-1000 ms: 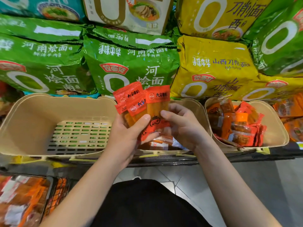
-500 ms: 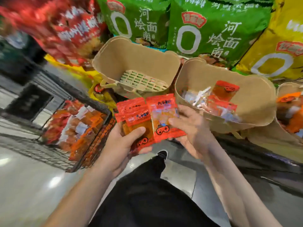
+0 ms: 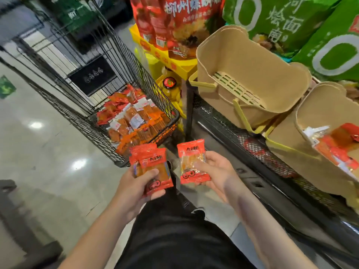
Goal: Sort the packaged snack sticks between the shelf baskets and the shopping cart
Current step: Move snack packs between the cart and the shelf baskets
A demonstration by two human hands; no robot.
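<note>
My left hand [image 3: 136, 188] grips a small stack of red-and-orange snack packets [image 3: 153, 167], thumb across the front. My right hand [image 3: 215, 171] holds a single snack packet [image 3: 192, 162] of the same kind, a little apart from the stack. Both hands hover just in front of the black wire shopping cart [image 3: 108, 144], which holds a heap of similar packets [image 3: 132, 117]. To the right on the shelf stands a beige basket [image 3: 242, 55] with nothing in it, and beside it a second beige basket [image 3: 318, 121] with a few packets [image 3: 338, 144].
Large green noodle bags [image 3: 287, 18] and red noodle bags [image 3: 180, 22] fill the shelf above the baskets. A black mesh shelf edge [image 3: 252, 152] runs diagonally at right. Glossy floor [image 3: 44, 142] lies at left. My dark trousers fill the bottom centre.
The view has swung left toward the cart. My right hand has drawn one packet away from the stack, which stays in my left hand; both hands have moved from the baskets toward the cart.
</note>
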